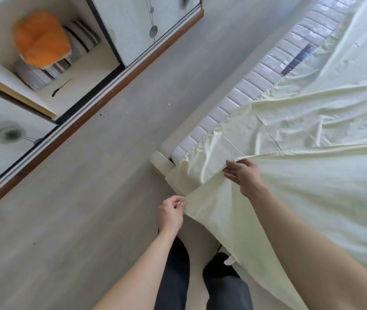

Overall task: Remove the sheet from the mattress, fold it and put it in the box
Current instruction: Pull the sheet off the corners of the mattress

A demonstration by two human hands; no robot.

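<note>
A pale yellow sheet [312, 135] lies loose and wrinkled over the mattress [240, 99], whose white quilted side shows along the sheet's gathered edge. My left hand [171, 212] pinches a corner of the sheet off the bed's corner, over the floor. My right hand [244, 175] grips a raised fold of the sheet at the mattress corner, and the cloth is stretched taut between both hands. No box is in view.
The bed frame's rounded corner [160, 162] juts out just beyond my hands. Grey floor [84, 198] stretches to the left. A wardrobe with sliding doors [133, 25] stands open, holding an orange cushion [40, 40] on striped pillows [82, 38]. My legs are below.
</note>
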